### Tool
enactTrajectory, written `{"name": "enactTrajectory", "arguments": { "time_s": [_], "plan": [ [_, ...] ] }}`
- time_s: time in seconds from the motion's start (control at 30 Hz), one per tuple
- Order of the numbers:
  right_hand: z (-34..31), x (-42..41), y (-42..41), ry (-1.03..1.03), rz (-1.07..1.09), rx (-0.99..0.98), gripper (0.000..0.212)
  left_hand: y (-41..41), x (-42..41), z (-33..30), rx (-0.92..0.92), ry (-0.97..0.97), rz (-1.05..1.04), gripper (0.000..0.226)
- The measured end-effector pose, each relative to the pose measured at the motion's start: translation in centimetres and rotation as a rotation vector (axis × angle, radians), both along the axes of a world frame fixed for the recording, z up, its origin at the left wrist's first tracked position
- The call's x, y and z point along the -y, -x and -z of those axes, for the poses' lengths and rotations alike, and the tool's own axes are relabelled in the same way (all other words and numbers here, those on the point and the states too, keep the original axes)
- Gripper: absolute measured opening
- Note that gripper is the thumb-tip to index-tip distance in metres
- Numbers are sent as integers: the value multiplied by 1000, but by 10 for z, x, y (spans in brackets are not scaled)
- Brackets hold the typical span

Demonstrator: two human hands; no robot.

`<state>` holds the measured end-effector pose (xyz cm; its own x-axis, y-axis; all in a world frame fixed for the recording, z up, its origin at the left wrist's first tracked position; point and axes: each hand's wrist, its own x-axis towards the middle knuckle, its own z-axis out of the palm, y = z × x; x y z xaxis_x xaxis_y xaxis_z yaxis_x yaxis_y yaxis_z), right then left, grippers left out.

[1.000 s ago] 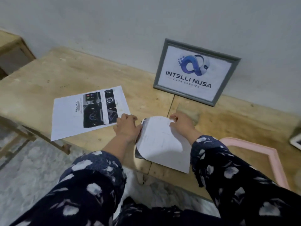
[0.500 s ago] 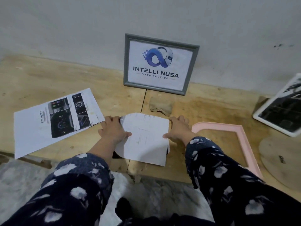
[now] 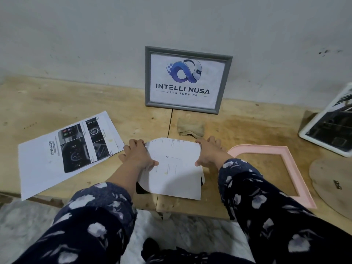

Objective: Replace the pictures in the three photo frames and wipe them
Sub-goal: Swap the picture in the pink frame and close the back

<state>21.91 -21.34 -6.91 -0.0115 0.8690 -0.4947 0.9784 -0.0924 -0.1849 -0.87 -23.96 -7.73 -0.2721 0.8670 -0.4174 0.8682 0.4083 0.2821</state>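
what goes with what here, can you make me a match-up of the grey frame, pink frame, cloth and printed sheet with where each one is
Things:
1. grey frame
2. pink frame
3. cloth
4. printed sheet

Places:
A. flat on the table, left of the left hand
B. upright against the wall
C. flat on the table, right of the right hand
D. on the table just in front of the grey frame

Pairs: 1-B, 2-C, 3-D, 4-A

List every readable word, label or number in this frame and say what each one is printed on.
"INTELLI NUSA": picture in the grey frame leaning on the wall.
"DATA SERVICE": same picture, below the name.
"ADVANCED": sideways on the printed sheet lying at left.
Smaller captions on that sheet: too small to read.
Faint print showing through the white paper under both hands: unreadable.
Dark mark on the round board at right: unreadable.
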Motion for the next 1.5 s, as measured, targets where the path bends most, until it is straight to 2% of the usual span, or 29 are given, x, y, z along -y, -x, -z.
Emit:
{"name": "enactTrajectory", "arguments": {
  "time_s": [0.1, 0.23, 0.3, 0.53, 0.67, 0.73, 0.83, 0.93, 1.07, 1.13, 1.2, 1.27, 1.33, 1.4, 1.5],
  "plan": [
    [1, -3, 1, -4, 12, -2, 83, 1, -3, -1, -3, 6, 25, 85],
    [2, -3, 10, 9, 6, 1, 60, 3, -3, -3, 19, 1, 37, 81],
    [2, -2, 15, 5, 7, -19, 56, 3, -4, -4, 3, 5, 44, 78],
    [8, 8, 17, -57, 49, -69, 84, -2, 0, -4, -74, -83, 96, 70],
    [8, 12, 17, -76, 97, -36, 89, -6, 6, -6, -123, -215, 138, 82],
    [6, 13, 16, -75, 138, -7, 86, -6, 10, -5, -66, -309, 156, 79],
    [6, 17, 10, -55, 223, -4, 68, 0, 14, -2, 192, -439, 184, 53],
    [6, 21, 3, -36, 270, -96, 62, 2, 15, -12, 367, -580, 172, 35],
    [-5, 24, -10, 69, 274, -187, 55, -12, 6, -40, 376, -695, 180, 26],
    [-16, 23, -18, 105, 313, -321, 36, -22, 3, -55, 406, -732, 123, 26],
    [-27, 24, -30, 85, 404, -575, 6, -34, 6, -68, 422, -767, 43, 27],
    [-33, 22, -49, 44, 476, -737, 6, -49, 12, -77, 413, -782, -16, 27],
    [-40, 22, -68, 33, 535, -829, 18, -63, 17, -80, 414, -783, -75, 27],
    [-46, 22, -90, -10, 562, -853, 23, -83, 24, -78, 421, -777, -118, 29],
    [-47, 23, -131, -92, 569, -848, 21, -126, 32, -68, 412, -762, -127, 31]
  ]
}}
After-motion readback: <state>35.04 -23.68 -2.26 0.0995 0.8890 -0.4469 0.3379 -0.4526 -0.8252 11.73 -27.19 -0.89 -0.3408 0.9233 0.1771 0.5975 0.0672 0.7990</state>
